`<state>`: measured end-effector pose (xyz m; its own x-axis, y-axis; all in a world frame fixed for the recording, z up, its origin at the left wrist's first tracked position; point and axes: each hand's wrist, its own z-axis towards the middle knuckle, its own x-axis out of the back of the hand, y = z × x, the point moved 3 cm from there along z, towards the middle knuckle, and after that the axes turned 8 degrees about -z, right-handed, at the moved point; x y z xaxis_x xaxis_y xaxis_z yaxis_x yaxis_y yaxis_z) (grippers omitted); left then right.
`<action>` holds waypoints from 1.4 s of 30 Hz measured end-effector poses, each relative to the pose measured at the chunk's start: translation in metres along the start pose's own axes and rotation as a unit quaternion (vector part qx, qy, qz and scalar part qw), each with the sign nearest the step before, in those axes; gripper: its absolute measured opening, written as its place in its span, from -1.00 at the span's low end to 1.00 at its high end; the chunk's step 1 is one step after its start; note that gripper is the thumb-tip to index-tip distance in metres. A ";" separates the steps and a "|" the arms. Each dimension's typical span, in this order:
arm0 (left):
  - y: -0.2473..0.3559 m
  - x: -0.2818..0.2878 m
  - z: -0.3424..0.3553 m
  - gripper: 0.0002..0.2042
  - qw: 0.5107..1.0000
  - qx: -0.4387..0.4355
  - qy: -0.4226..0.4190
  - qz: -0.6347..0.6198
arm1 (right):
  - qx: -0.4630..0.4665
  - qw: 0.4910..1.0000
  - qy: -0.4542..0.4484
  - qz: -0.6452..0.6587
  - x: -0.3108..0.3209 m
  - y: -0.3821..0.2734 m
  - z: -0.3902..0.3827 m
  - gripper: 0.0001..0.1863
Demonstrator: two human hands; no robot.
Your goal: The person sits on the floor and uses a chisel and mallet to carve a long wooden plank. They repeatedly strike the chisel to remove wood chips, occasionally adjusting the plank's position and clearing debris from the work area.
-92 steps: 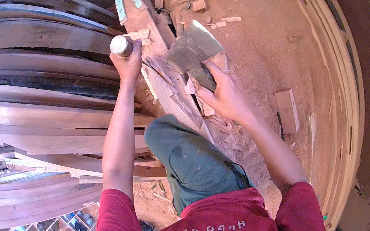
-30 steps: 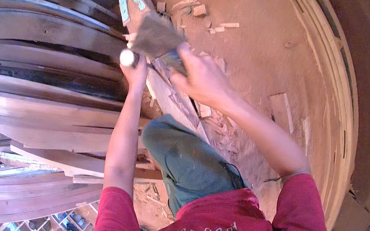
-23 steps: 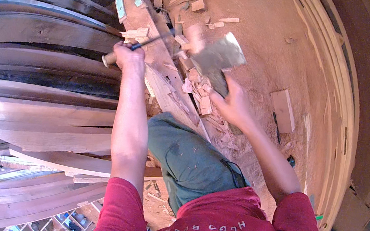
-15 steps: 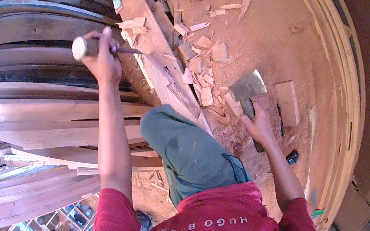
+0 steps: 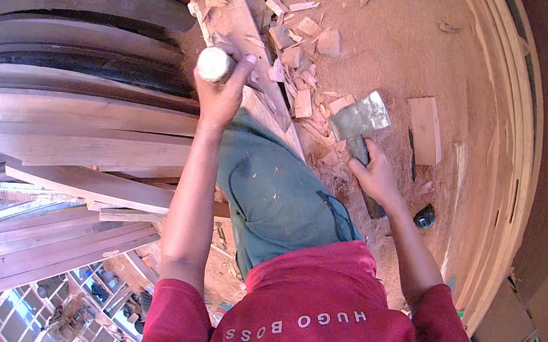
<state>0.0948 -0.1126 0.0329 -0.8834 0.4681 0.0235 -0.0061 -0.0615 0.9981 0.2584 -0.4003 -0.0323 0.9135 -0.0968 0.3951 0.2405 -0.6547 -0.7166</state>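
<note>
Hatchet (image 5: 363, 117) is in the right hand (image 5: 376, 177), fist wrapped tight round the dark handle just below the grey head, blade lifted off to the right, clear of the work. The left hand (image 5: 221, 90) is closed on a chisel (image 5: 214, 64), pale round handle end up toward the camera, tip hidden but apparently down on the long plank (image 5: 242, 13) that runs away from the person; grip looks set to steady the tool upright for a strike. The plank lies along the green-trousered leg (image 5: 277, 193), likely bracing it. Wood chips (image 5: 303, 38) lie scattered beside the plank on the sawdust floor (image 5: 411, 42). A small flat wood block (image 5: 426, 120) sits right of the hatchet. Stacked curved planks (image 5: 67, 107) are on the left.
</note>
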 end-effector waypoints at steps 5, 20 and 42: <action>-0.007 -0.005 -0.006 -0.90 0.999 0.011 0.001 0.038 | 0.090 0.995 0.033 0.002 0.008 -0.016 -0.001 -0.49; 0.007 -0.008 0.009 -0.84 0.998 -0.010 0.012 0.062 | 0.087 0.995 0.052 0.009 0.021 -0.061 -0.020 -0.39; -0.003 0.015 0.032 -0.86 0.998 -0.032 -0.014 0.049 | 0.033 0.999 -0.004 0.005 -0.007 -0.037 -0.009 -0.63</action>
<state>0.0966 -0.0776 0.0320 -0.8674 0.4820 0.1241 0.0498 -0.1641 0.9852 0.2400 -0.3818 -0.0031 0.9185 -0.0969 0.3833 0.2522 -0.6031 -0.7568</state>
